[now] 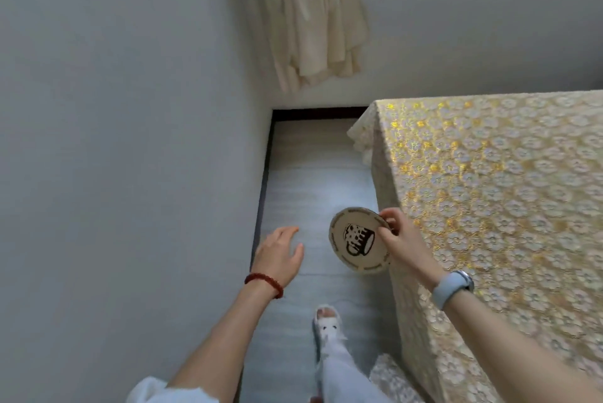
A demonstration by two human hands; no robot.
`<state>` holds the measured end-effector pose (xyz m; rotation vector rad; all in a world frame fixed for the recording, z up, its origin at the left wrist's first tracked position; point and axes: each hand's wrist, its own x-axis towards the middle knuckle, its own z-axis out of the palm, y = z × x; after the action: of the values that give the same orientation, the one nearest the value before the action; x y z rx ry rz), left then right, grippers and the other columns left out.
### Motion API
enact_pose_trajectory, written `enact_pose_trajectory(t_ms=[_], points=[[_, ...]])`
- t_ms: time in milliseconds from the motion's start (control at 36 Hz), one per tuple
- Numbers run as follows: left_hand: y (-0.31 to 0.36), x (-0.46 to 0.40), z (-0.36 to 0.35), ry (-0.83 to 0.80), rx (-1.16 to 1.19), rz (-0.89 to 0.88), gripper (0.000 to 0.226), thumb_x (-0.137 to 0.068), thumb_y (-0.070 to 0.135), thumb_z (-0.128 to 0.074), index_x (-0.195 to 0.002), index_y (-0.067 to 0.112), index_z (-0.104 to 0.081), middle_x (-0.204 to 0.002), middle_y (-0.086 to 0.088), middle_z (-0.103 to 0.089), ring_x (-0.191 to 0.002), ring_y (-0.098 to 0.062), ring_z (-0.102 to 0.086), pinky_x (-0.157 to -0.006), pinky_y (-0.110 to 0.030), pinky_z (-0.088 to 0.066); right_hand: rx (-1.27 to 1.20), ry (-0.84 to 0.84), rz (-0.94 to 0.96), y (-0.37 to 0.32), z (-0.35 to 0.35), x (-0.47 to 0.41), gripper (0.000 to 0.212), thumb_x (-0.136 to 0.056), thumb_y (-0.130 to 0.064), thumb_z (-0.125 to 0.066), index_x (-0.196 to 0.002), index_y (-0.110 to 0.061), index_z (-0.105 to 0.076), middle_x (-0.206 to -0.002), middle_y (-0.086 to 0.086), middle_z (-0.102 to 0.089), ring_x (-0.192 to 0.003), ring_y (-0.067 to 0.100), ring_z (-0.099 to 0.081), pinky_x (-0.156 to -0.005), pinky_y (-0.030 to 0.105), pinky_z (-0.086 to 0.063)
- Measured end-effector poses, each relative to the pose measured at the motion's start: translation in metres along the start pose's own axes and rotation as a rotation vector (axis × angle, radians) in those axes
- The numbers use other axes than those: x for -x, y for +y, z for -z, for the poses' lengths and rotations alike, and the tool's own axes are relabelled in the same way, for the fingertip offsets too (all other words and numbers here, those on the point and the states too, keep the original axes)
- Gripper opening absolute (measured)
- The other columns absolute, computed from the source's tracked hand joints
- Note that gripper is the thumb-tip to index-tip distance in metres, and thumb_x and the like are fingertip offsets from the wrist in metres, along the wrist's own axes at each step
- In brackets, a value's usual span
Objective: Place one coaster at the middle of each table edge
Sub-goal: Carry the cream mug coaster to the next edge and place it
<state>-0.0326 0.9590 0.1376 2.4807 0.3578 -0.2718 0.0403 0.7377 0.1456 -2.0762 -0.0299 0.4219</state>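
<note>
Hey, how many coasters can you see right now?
1. A round beige coaster with a dark mug print is pinched in the right hand, off the gold floral tablecloth's edge. More may lie outside the frame.

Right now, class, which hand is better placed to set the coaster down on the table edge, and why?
The right hand. Its fingers already pinch the round coaster beside the lace-covered table, while the left hand is empty, open and nearer the wall.

The coaster (358, 240) pinched in the right hand (396, 236) carries rim lettering too small to read, around a mug picture.
</note>
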Motion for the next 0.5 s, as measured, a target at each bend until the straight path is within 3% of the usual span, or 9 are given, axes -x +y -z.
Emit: enact_pose_trajectory(t_ms=[56, 139, 222, 278, 417, 500], points=[[0.005, -0.018, -0.002, -0.052, 0.003, -0.041, 0.041, -0.089, 0.026, -0.047, -0.129, 0.015, -0.043, -0.136, -0.007, -0.046, -0.124, -0.023, -0.043, -0.105, -0.038, -0.035, -0.032, 0.069, -0.079, 0.015, 0.004, -0.014, 0.013, -0.087, -0.008, -0.048, -0.099, -0.011, -0.05, -0.099, 0.011, -0.059, -0.09, 0.026, -0.058, -0.07, 0.036, -0.053], [0.01, -0.058, 0.005, -0.101, -0.02, -0.08, 0.041, -0.09, 0.025, -0.047, -0.129, 0.014, -0.043, -0.136, -0.008, -0.046, -0.125, -0.023, -0.042, -0.107, -0.04, -0.032, -0.178, 0.192, -0.236, 0.032, 0.011, -0.043, 0.007, -0.086, -0.008, -0.049, -0.092, -0.01, -0.046, -0.098, 0.019, -0.057, -0.089, 0.035, -0.058, -0.066, 0.043, -0.052], [0.021, -0.111, 0.015, -0.105, -0.058, -0.116, 0.041, -0.09, 0.024, -0.046, -0.129, 0.012, -0.042, -0.136, -0.009, -0.045, -0.125, -0.024, -0.042, -0.106, -0.038, -0.033, -0.296, 0.275, -0.288, 0.038, 0.023, -0.082, 0.012, -0.089, -0.014, -0.05, -0.099, -0.013, -0.043, -0.105, 0.018, -0.056, -0.085, 0.027, -0.057, -0.056, 0.028, -0.045], [0.033, -0.148, 0.018, -0.117, -0.094, -0.152, 0.042, -0.09, 0.024, -0.046, -0.13, 0.012, -0.042, -0.136, -0.01, -0.045, -0.124, -0.025, -0.043, -0.105, -0.037, -0.035, -0.262, 0.3, -0.288, 0.043, 0.033, -0.109, 0.014, -0.09, -0.017, -0.048, -0.104, -0.012, -0.045, -0.11, 0.017, -0.056, -0.088, 0.024, -0.057, -0.06, 0.031, -0.049], [0.091, -0.234, 0.003, -0.251, -0.181, -0.296, 0.045, -0.089, 0.028, -0.048, -0.131, 0.015, -0.04, -0.136, -0.008, -0.046, -0.125, -0.022, -0.043, -0.104, -0.034, -0.034, -0.084, 0.223, -0.303, 0.047, 0.07, -0.157, 0.028, -0.093, -0.015, -0.04, -0.118, -0.015, -0.051, -0.107, 0.006, -0.055, -0.091, 0.023, -0.056, -0.062, 0.032, -0.056], [0.141, -0.267, -0.02, -0.405, -0.136, -0.383, 0.05, -0.087, 0.033, -0.053, -0.132, 0.016, -0.039, -0.135, -0.008, -0.047, -0.122, -0.022, -0.046, -0.102, -0.036, -0.037, -0.022, 0.103, -0.343, 0.048, 0.096, -0.17, 0.03, -0.092, -0.018, -0.041, -0.12, -0.022, -0.052, -0.11, 0.005, -0.056, -0.091, 0.021, -0.056, -0.059, 0.024, -0.051]])
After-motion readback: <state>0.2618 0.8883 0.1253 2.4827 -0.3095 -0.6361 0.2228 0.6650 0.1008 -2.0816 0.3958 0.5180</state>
